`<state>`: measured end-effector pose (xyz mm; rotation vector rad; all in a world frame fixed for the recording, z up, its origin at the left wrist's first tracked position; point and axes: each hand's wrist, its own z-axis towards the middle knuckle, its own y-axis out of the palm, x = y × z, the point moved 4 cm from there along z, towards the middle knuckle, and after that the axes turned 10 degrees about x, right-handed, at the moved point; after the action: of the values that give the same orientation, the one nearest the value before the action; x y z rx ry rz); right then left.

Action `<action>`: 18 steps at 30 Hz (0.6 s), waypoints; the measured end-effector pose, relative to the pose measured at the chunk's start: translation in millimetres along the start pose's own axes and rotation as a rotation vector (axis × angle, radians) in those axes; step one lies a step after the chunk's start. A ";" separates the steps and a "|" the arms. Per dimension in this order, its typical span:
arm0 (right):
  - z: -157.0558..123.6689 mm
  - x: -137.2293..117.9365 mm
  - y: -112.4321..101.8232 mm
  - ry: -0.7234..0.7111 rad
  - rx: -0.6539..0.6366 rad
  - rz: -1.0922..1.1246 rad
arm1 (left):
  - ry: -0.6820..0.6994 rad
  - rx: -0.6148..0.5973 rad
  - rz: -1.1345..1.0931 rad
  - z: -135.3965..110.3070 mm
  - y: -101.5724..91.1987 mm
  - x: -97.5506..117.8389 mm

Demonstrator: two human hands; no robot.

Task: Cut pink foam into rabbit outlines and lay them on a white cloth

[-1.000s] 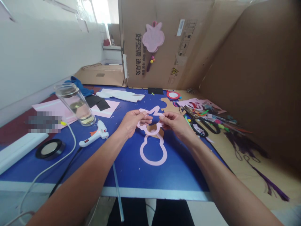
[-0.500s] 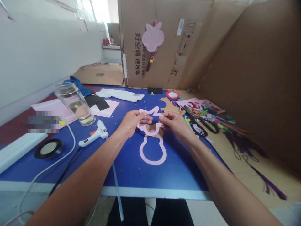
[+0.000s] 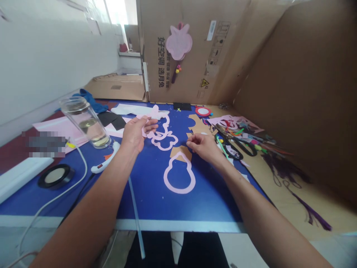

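My left hand (image 3: 139, 132) holds a pink paper outline cutout (image 3: 167, 121) at its left side, between thumb and fingers. Just below it is a second pink outline (image 3: 163, 148) with a scalloped edge; whether it lies on the table or hangs from the first is unclear. My right hand (image 3: 203, 146) is apart from both, low over the table, fingers curled and thumb against them, with nothing visible in the pinch. Nearer me lies a gourd-shaped pink outline (image 3: 180, 191), its top overlapping a brown cardboard piece (image 3: 176, 151).
A white glue gun (image 3: 102, 166), a tilted-looking glass jar (image 3: 93, 128) of liquid and black tape (image 3: 55, 175) are at left. Black-handled scissors (image 3: 245, 147), paper scraps and a purple tassel (image 3: 314, 214) lie right. Cardboard (image 3: 237, 44) walls the back, with a pink ornament (image 3: 179, 44) hanging.
My left hand has moved left and up with the pink outline cutout. My right hand has let go of it and stays right. The scalloped outline now shows separately.
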<state>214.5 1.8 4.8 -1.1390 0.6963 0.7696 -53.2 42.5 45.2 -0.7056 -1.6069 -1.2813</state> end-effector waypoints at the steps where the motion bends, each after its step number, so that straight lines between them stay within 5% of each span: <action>1: -1.4 -1.5 0.6 -0.034 -0.009 -0.078 | 0.006 0.012 0.001 0.7 -1.1 0.8; 10: -12.1 -19.0 1.1 -0.093 -0.115 -0.360 | 0.082 0.102 0.035 7.0 -10.6 9.2; 18: -12.8 -11.9 8.9 -0.109 -0.205 -0.391 | -0.065 -0.040 0.048 -7.5 6.0 -8.1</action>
<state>199.3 -10.5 6.3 -1.3573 0.2923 0.5718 -42.5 38.1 40.5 -0.8131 -1.6105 -1.2697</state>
